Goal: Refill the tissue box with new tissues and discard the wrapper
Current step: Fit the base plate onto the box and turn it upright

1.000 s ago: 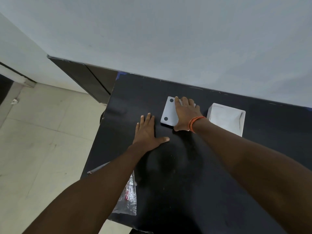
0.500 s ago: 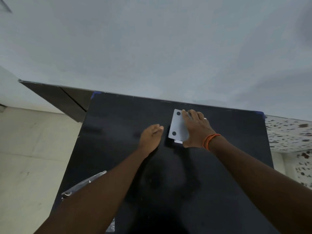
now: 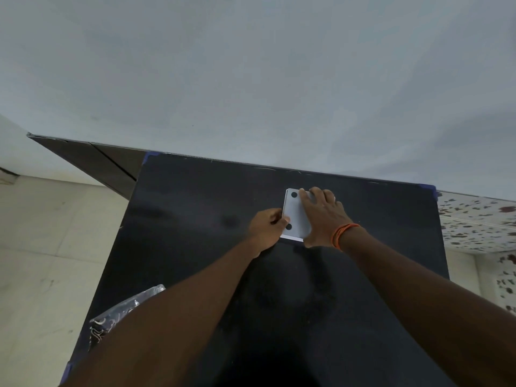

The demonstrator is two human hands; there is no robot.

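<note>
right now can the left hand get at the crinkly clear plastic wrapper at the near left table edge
Probably yes, but not at once. The left hand is curled at the white box's left edge, far from the crinkly clear plastic wrapper, which lies under that forearm. Nothing else blocks it; pulling the arm back should do.

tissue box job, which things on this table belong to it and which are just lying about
Belong to the job:
- white tissue box, lying with its black-dotted face up
- left hand, at the box's left edge
- right hand, pressed flat on the box
- clear plastic wrapper, at the table's near left edge

Just there:
- black table
- orange wristband
</note>
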